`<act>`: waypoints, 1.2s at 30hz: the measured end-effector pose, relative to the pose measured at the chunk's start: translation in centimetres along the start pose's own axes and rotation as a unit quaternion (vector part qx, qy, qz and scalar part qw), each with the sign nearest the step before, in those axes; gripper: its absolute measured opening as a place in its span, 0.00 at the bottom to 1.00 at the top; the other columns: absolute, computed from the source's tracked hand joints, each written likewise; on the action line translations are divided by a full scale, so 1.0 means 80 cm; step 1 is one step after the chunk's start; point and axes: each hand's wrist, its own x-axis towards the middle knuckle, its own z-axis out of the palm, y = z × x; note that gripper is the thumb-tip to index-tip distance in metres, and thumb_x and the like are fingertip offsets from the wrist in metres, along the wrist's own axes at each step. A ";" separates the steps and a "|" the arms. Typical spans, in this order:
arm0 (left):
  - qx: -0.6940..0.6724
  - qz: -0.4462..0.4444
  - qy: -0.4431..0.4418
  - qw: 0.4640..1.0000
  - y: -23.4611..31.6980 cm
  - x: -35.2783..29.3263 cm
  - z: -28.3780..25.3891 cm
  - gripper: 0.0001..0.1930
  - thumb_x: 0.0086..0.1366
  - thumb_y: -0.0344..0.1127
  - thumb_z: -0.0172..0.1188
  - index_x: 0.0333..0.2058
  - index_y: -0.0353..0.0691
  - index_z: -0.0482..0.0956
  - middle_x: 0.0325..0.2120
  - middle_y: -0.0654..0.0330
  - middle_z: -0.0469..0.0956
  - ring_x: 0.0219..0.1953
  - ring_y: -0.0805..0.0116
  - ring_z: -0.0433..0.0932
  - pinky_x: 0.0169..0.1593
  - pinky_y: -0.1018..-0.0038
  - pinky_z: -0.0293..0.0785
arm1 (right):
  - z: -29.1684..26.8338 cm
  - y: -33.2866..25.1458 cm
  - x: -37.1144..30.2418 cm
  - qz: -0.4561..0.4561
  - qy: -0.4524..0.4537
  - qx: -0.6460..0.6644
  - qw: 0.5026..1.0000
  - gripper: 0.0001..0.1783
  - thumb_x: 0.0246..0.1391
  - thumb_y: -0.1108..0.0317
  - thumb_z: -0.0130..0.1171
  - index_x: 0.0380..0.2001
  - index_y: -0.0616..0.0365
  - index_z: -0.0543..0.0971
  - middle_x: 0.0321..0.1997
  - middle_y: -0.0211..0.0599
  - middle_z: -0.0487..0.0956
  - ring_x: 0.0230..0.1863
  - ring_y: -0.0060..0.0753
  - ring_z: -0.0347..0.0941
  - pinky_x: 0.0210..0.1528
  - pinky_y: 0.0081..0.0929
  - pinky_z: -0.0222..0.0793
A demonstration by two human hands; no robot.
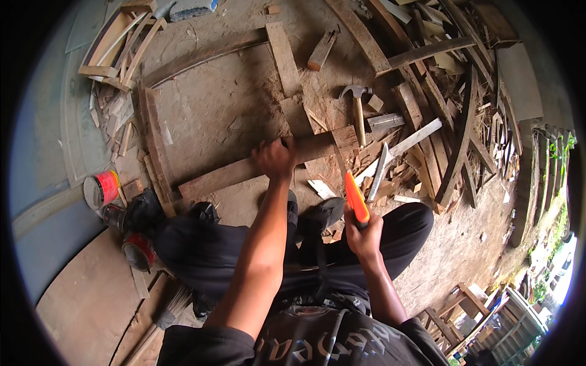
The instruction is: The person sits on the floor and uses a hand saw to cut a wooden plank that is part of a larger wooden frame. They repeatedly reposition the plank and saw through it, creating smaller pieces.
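Note:
A long wooden plank (223, 175) lies slanted across in front of my knees, its right end resting on another board. My left hand (276, 158) is closed over the plank's top, pressing near its middle. My right hand (364, 235) is wrapped round the orange and black handle of a handsaw (354, 194). The saw's thin blade points away from me and meets the plank close to its right end. How deep the teeth sit in the wood cannot be made out. A claw hammer (358, 116) with a wooden handle lies just beyond that end.
A wooden block (323, 50) and a short board (282, 58) lie farther off. Scrap timber (452, 116) is heaped at the right. Red-labelled cans (107, 186) and a brush (174, 305) stand at the left. A wooden frame (119, 43) leans at the far left.

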 end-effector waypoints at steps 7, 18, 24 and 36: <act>0.004 0.013 0.004 1.000 0.003 0.002 -0.008 0.20 0.62 0.46 0.52 0.20 0.41 0.85 0.22 0.49 0.82 0.34 0.53 0.81 0.47 0.56 0.69 | -0.013 -0.013 -0.009 -0.023 0.000 -0.008 1.000 0.13 0.59 0.64 0.65 0.30 0.66 0.79 0.14 0.41 0.71 0.19 0.17 0.67 0.24 0.27 0.68; -0.020 -0.024 -0.054 0.998 -0.005 0.006 0.005 0.21 0.62 0.51 0.53 0.29 0.41 0.87 0.29 0.45 0.83 0.41 0.49 0.81 0.61 0.47 0.63 | -0.017 0.021 -0.067 -0.009 0.002 -0.015 1.000 0.13 0.58 0.71 0.64 0.23 0.64 0.74 0.16 0.40 0.71 0.16 0.23 0.66 0.21 0.28 0.63; -0.013 -0.012 -0.049 0.999 0.000 0.003 0.001 0.23 0.63 0.54 0.52 0.30 0.41 0.87 0.29 0.46 0.83 0.38 0.49 0.82 0.62 0.48 0.64 | -0.010 0.014 -0.043 -0.006 -0.004 0.032 0.999 0.12 0.57 0.70 0.65 0.25 0.65 0.75 0.16 0.43 0.72 0.15 0.37 0.70 0.21 0.29 0.64; -0.020 -0.014 -0.025 0.999 0.005 0.001 -0.008 0.20 0.61 0.47 0.52 0.22 0.41 0.86 0.24 0.48 0.82 0.37 0.52 0.81 0.51 0.54 0.69 | -0.009 -0.020 0.019 0.023 -0.030 -0.010 0.999 0.15 0.59 0.62 0.65 0.28 0.65 0.78 0.14 0.40 0.72 0.19 0.18 0.64 0.23 0.28 0.65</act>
